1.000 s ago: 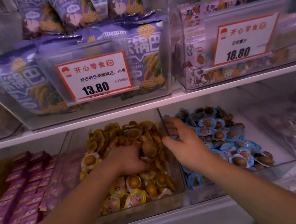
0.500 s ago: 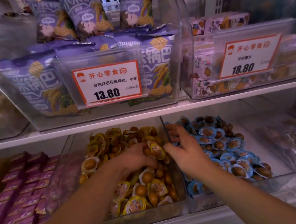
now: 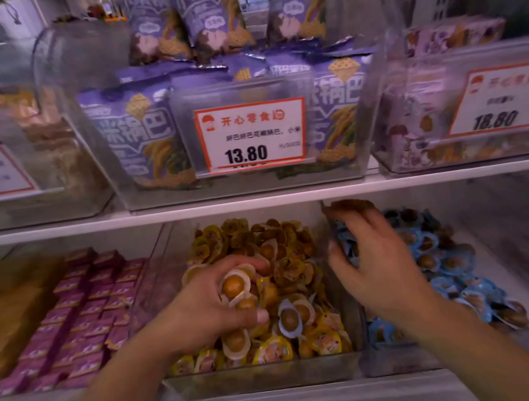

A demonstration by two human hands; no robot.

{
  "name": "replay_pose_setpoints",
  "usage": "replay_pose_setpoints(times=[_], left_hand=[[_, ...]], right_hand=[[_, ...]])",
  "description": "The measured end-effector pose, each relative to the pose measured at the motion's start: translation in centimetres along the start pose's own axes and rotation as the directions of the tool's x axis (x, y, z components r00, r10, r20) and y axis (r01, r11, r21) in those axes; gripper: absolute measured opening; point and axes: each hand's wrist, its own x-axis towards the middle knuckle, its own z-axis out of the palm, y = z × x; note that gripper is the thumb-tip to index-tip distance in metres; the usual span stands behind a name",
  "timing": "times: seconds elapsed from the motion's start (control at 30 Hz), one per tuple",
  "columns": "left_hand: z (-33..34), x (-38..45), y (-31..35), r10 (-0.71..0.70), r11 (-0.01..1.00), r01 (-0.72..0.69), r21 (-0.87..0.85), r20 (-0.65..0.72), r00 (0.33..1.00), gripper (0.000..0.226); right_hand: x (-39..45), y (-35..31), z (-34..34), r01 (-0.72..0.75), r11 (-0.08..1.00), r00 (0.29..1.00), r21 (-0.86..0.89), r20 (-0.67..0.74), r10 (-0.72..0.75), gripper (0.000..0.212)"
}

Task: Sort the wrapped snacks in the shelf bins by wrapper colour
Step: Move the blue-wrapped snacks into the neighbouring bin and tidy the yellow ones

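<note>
Your left hand [image 3: 200, 309] grips round, glossy yellow snacks [image 3: 235, 288]; right hand [image 3: 375, 266] hovers half-curled over blue snacks [image 3: 446, 261], grip unclear.

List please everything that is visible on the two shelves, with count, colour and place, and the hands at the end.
yellow-wrapped snacks: many, yellow, lower middle bin
blue-wrapped snacks: many, blue, lower bin to the right
blue-rimmed snack: one, blue, lying among the yellow ones
pink packets: many, pink-purple, lower left bin
purple bags: several, purple, upper middle bin
price tag 13.80: one, white with orange border, front of the purple bags' bin
price tag 18.80: one, same colours, upper right bin
left hand: grips a few snacks over the yellow bin
right hand: over the blue bin, holds nothing visible
</note>
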Motion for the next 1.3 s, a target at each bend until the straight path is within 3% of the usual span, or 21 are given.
replay_pose_setpoints(times=[0.07, 0.13, 0.2, 0.27, 0.33, 0.4, 0.5, 0.6, 0.73, 0.8, 0.83, 0.87, 0.9, 0.93, 0.97, 1.0, 1.03, 1.1, 1.2, 1.23, 1.3], left_hand=[[-0.3, -1.1, -0.8, 0.03, 0.999, -0.027, 0.036, -0.087, 0.996, 0.059], [0.1, -1.8, -1.6, 0.049, 0.967, -0.005, 0.256, -0.163, 0.985, 0.058], [0.9, -1.9, -2.2, 0.105, 0.81, -0.003, 0.586, -0.141, 0.984, 0.058], [1.2, -1.6, -2.5, 0.071, 0.743, 0.005, 0.669, -0.087, 0.994, 0.064], [0.7, -1.3, -2.5, -0.011, 0.861, 0.057, 0.505, -0.094, 0.995, 0.063], [0.4, -1.1, -2.1, -0.053, 0.948, 0.087, 0.307, -0.119, 0.991, 0.051], [0.6, -0.8, -2.0, -0.095, 0.995, 0.101, 0.019, -0.212, 0.973, 0.022], [0.5, -0.8, -3.1, -0.1, 0.995, 0.096, -0.028, -0.378, 0.92, 0.031], [0.7, -0.9, -3.0, -0.032, 0.993, -0.029, -0.112, -0.509, 0.86, 0.03], [1.1, -0.9, -2.4, -0.006, 0.979, -0.114, -0.17, -0.581, 0.814, 0.032], [1.4, -1.0, -2.0, 0.005, 0.965, -0.16, -0.208, -0.594, 0.804, 0.033], [1.8, -1.2, -1.5, 0.018, 0.949, -0.199, -0.244, -0.59, 0.808, 0.036], [2.3, -1.4, -1.3, 0.045, 0.946, -0.219, -0.238, -0.574, 0.818, 0.041], [2.9, -1.5, -1.1, 0.085, 0.96, -0.215, -0.178, -0.547, 0.833, 0.046], [3.4, -1.6, -0.9, 0.13, 0.979, -0.193, -0.071, -0.515, 0.847, 0.051], [3.7, -1.7, -0.6, 0.171, 0.984, -0.173, 0.04, -0.479, 0.861, 0.055], [3.7, -1.7, -0.2, 0.209, 0.978, -0.174, 0.12, -0.442, 0.872, 0.057], [2.9, -1.6, 0.4, 0.309, 0.947, -0.248, 0.205, -0.367, 0.878, 0.055], [1.4, -0.7, 0.3, 0.357, 0.932, -0.311, 0.185, -0.325, 0.876, 0.035], [1.3, 0.1, 0.1, 0.32, 0.943, -0.264, 0.202, -0.337, 0.885, 0.029], [1.7, 2.7, -0.1, 0.29, 0.905, -0.163, 0.392, -0.29, 0.912, 0.025]], right_hand=[[-0.1, -1.8, -0.5, 0.192, 0.981, 0.981, -0.017, 0.018, -0.192, 0.034], [-0.4, -3.2, -0.5, 0.318, 0.948, 0.91, -0.031, 0.29, -0.296, 0.029], [-0.9, -3.7, 0.2, 0.373, 0.92, 0.787, -0.123, 0.567, -0.244, 0.023], [-1.3, -4.0, 1.2, 0.455, 0.833, 0.727, -0.316, 0.672, -0.143, 0.02], [-1.6, -4.3, 2.6, 0.486, 0.778, 0.702, -0.399, 0.708, -0.076, 0.025], [-1.6, -4.5, 4.0, 0.392, 0.854, 0.677, -0.342, 0.735, -0.016, 0.024], [-0.6, -4.2, 5.3, 0.246, 0.92, 0.677, -0.306, 0.733, 0.062, 0.021], [-0.2, -3.8, 5.9, 0.191, 0.913, 0.691, -0.36, 0.71, 0.136, 0.026], [0.3, -4.4, 5.3, 0.079, 0.937, 0.852, -0.341, 0.511, 0.115, 0.017], [0.4, -4.9, 5.0, -0.158, 0.983, 0.911, -0.09, 0.371, 0.18, 0.015], [0.5, -5.4, 5.0, -0.425, 0.886, 0.857, 0.187, 0.397, 0.328, 0.016], [0.5, -6.1, 5.1, -0.675, 0.581, 0.727, 0.456, 0.545, 0.417, 0.02], [0.3, -6.8, 5.2, -0.797, 0.214, 0.601, 0.564, 0.71, 0.368, 0.026], [0.0, -7.3, 5.3, -0.825, -0.012, 0.539, 0.565, 0.793, 0.284, 0.031], [-0.3, -7.8, 5.4, -0.827, -0.078, 0.527, 0.557, 0.816, 0.237, 0.032], [-0.6, -8.1, 5.5, -0.816, -0.04, 0.551, 0.576, 0.798, 0.245, 0.028], [-0.7, -8.2, 5.4, -0.791, 0.072, 0.6, 0.608, 0.746, 0.287, 0.021], [-0.6, -7.6, 4.5, -0.671, 0.425, 0.741, 0.608, 0.57, 0.355, 0.017], [0.1, -4.8, 1.4, -0.265, 0.889, 0.951, 0.373, 0.256, 0.176, 0.016], [0.1, -3.7, 0.4, -0.129, 0.966, 0.981, 0.224, 0.174, 0.091, 0.018], [-0.1, -1.8, -0.7, 0.021, 0.999, 0.997, -0.026, 0.075, -0.019, 0.025]])
